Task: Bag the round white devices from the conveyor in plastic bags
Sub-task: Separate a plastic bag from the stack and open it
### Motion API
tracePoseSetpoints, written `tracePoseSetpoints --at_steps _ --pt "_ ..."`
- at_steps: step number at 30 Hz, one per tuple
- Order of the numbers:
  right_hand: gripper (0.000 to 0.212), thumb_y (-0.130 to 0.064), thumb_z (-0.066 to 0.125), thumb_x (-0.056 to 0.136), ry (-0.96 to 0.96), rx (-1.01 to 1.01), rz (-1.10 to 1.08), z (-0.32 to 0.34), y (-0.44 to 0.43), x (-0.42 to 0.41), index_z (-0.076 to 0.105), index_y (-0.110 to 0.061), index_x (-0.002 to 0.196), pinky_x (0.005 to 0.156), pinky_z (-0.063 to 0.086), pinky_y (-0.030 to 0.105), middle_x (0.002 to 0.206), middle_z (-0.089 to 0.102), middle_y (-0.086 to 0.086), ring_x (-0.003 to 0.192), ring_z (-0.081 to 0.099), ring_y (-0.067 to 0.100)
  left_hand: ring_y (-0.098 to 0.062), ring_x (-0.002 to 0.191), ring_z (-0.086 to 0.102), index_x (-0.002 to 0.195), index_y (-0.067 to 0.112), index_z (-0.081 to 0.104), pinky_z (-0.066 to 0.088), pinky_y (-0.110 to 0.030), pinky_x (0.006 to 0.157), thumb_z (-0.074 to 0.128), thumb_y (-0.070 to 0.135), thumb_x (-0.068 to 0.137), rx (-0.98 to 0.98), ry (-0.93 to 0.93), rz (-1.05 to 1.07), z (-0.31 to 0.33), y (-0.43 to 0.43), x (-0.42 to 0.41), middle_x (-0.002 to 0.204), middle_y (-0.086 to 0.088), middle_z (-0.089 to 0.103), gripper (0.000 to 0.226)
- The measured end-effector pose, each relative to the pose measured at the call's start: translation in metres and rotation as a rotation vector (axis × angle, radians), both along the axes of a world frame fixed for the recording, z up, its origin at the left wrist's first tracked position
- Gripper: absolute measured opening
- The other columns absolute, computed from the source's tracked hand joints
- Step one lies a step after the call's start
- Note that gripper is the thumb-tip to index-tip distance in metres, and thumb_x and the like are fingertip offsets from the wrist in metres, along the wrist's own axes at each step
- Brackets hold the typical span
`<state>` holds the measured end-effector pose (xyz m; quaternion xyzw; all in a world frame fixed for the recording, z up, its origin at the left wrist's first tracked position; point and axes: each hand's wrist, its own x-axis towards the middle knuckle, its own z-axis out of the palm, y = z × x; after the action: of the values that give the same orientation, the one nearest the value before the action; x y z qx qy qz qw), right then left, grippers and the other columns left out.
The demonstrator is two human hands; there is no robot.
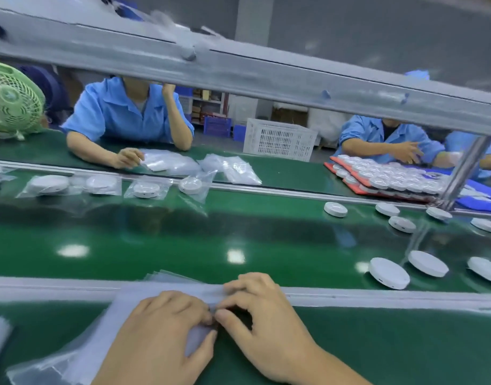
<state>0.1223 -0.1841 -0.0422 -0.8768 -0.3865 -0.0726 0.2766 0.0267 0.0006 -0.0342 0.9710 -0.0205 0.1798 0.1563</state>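
Note:
A stack of clear plastic bags (122,309) lies on the green bench in front of me, its far end over the conveyor rail. My left hand (161,337) rests on the stack with curled fingers, and my right hand (263,320) pinches the bag edge beside it; their fingertips meet. Several bare round white devices (388,273) lie on the green conveyor belt (183,245) to the right, apart from both hands. Bagged devices (146,188) lie along the belt's far left side.
A grey overhead beam (238,70) crosses the view. Two people in blue shirts sit across the belt, one (122,112) touching bags, another (386,140) by red trays of devices (391,176). A green fan (11,104) stands at left and a white crate (279,140) behind.

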Motion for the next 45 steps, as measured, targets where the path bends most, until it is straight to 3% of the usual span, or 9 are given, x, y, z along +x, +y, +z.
tracePoseSetpoints --at_steps 12,16,19,21,23,31,35,38,45 --pt "0.013 -0.043 0.069 0.092 0.041 0.144 0.015 0.001 0.001 0.006 0.08 -0.034 0.094 0.107 0.038 0.024 0.113 0.066 -0.032 0.127 0.046 -0.001 0.006 0.081 0.064 0.071 0.048 0.07 0.045 -0.016 0.077 0.062 0.061 0.065 -0.029 -0.073 -0.058 -0.002 0.006 0.003 0.077 0.034 0.066 0.016" --pt "0.011 -0.038 0.07 0.087 -0.048 0.491 -0.088 0.012 -0.014 0.01 0.077 -0.04 0.095 0.101 0.045 0.022 0.109 0.071 -0.028 0.116 0.062 0.003 0.008 0.08 0.065 0.064 0.052 0.07 0.056 -0.018 0.068 0.065 0.066 0.063 0.006 -0.079 -0.11 0.006 0.009 0.001 0.084 0.042 0.064 0.015" --pt "0.039 -0.061 0.052 0.089 -0.333 0.136 -0.429 0.024 -0.063 0.049 0.067 -0.047 0.122 0.115 0.036 0.044 0.144 0.058 -0.015 0.14 0.046 0.019 0.012 0.079 0.063 0.064 0.05 0.071 0.059 -0.023 0.065 0.068 0.06 0.064 -0.024 -0.072 -0.158 0.01 0.014 0.001 0.083 0.041 0.064 0.011" --pt "0.065 -0.073 0.038 0.093 -0.205 -0.348 -0.722 0.029 -0.113 0.082 0.036 -0.046 0.153 0.121 0.024 0.049 0.165 0.033 -0.002 0.154 0.024 0.025 0.016 0.09 0.057 0.074 0.048 0.074 0.054 -0.023 0.083 0.068 0.057 0.073 -0.039 -0.034 -0.14 0.011 0.015 0.003 0.089 0.044 0.062 0.011" --pt "0.073 -0.07 0.038 0.096 0.068 -0.473 -0.788 0.028 -0.157 0.105 0.02 -0.041 0.161 0.118 0.029 0.045 0.166 0.03 0.002 0.152 0.029 0.026 0.018 0.103 0.047 0.089 0.047 0.075 0.036 -0.018 0.096 0.058 0.059 0.085 -0.06 -0.033 -0.101 0.009 0.017 0.003 0.098 0.047 0.058 0.02" --pt "0.028 -0.036 0.057 0.102 -0.161 -0.206 -0.29 0.039 -0.132 0.077 0.061 -0.04 0.129 0.09 0.046 0.032 0.119 0.055 -0.018 0.101 0.061 0.012 0.009 0.098 0.057 0.079 0.039 0.077 0.048 -0.026 0.093 0.067 0.044 0.088 -0.29 -0.1 0.033 0.019 0.016 0.001 0.088 0.04 0.064 0.014" --pt "0.026 -0.027 0.056 0.1 -0.543 -0.11 0.206 0.045 -0.061 0.014 0.071 -0.025 0.122 0.087 0.05 0.035 0.121 0.066 -0.01 0.107 0.063 0.02 0.014 0.098 0.058 0.075 0.037 0.077 0.043 -0.01 0.087 0.07 0.038 0.086 -0.429 -0.088 0.079 0.015 0.017 0.005 0.089 0.043 0.064 0.013" --pt "0.026 -0.02 0.053 0.103 -0.532 -0.017 0.361 0.04 -0.03 -0.01 0.073 -0.019 0.121 0.091 0.054 0.034 0.125 0.068 -0.004 0.113 0.062 0.024 0.015 0.093 0.062 0.074 0.036 0.078 0.042 -0.005 0.082 0.071 0.035 0.086 -0.533 -0.093 0.071 0.016 0.015 0.005 0.088 0.04 0.067 0.014" --pt "0.025 -0.022 0.071 0.098 -0.451 0.28 0.352 0.016 -0.026 -0.014 0.067 -0.016 0.122 0.093 0.054 0.029 0.119 0.07 -0.007 0.107 0.067 0.014 -0.016 0.077 0.069 0.081 0.033 0.078 0.055 -0.038 0.075 0.064 0.046 0.094 -0.738 0.062 -0.071 0.021 0.015 0.002 0.083 0.015 0.075 0.023"
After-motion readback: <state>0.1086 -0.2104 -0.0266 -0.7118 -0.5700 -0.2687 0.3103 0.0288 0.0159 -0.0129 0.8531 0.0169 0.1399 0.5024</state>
